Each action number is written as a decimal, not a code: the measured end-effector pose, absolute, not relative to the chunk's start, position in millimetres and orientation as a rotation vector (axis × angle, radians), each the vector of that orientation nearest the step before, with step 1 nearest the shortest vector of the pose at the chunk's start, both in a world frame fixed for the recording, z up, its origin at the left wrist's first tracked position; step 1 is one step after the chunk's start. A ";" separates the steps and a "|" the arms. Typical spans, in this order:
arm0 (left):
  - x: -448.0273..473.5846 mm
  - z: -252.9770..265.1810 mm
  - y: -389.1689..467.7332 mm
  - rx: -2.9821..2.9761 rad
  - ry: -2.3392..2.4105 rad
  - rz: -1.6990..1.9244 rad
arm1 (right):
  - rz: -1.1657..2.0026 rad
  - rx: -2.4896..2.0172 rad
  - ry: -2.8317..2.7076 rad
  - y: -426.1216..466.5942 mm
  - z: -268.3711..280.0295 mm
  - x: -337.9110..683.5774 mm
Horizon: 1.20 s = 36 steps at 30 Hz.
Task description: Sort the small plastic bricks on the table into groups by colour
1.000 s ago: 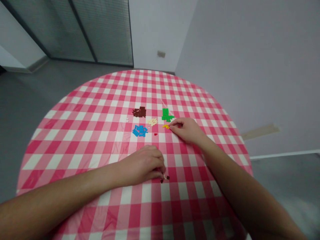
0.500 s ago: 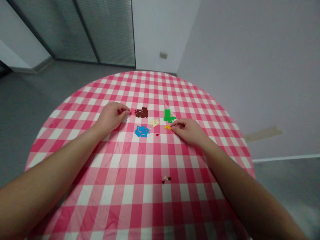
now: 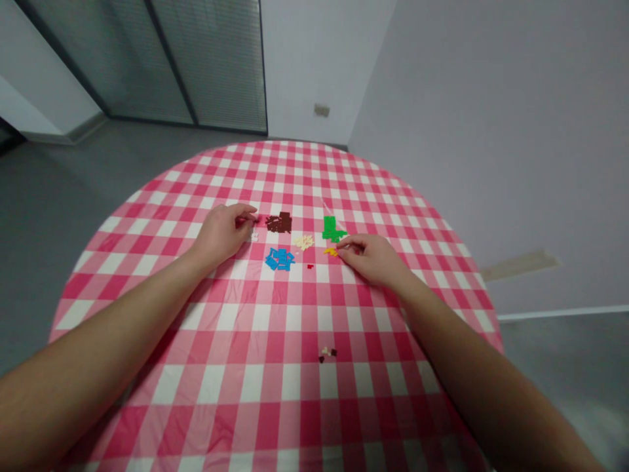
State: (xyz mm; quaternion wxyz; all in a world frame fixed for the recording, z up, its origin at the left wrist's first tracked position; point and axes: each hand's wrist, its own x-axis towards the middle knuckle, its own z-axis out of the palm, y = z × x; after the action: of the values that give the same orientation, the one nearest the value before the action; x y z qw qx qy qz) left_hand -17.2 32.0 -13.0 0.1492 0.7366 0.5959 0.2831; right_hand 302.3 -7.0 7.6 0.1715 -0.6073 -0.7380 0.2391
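Note:
My left hand (image 3: 226, 227) rests left of a pile of small dark brown pieces (image 3: 280, 223). Its fingers curl toward the thumb, with something tiny and dark at the tips that I cannot make out. A few small white pieces (image 3: 254, 236) lie beside the thumb. My right hand (image 3: 368, 254) has thumb and fingertips drawn together at the edge of the small yellow pieces (image 3: 331, 252); whatever they pinch is hidden. Just beyond those fingers sit green pieces (image 3: 333, 229). Between the hands lie cream pieces (image 3: 304, 242), blue pieces (image 3: 280, 259) and a tiny red piece (image 3: 310, 267).
A pink-and-white checked cloth (image 3: 236, 380) covers the round table. Nearer to me lie several small brown and cream pieces (image 3: 327, 354). A wall (image 3: 491, 131) rises to the right behind the table, and a glass partition (image 3: 211, 59) stands at the far left.
My left hand's fingertips have shifted slightly toward the brown pile, and the index finger has lifted a little from the thumb. My right hand stays at the yellow pieces.

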 end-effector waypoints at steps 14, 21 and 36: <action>-12.2 -7.4 26.5 2.283 1.729 0.673 | 0.672 -1.706 -2.095 -6.1 5.6 303.7; -8.4 -10.3 26.2 2.276 1.775 0.607 | 0.687 -1.692 -2.078 -6.4 4.9 303.2; -3.3 -3.8 21.4 2.324 1.737 0.534 | 0.967 -1.290 -2.303 -25.1 31.3 297.5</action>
State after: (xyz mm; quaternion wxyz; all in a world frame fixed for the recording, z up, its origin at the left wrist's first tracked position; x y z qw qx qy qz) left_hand -3.3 21.4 -3.8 0.0955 0.7842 0.5860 0.1803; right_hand 297.5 -25.1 31.3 0.1643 -0.4526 -0.8081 0.3392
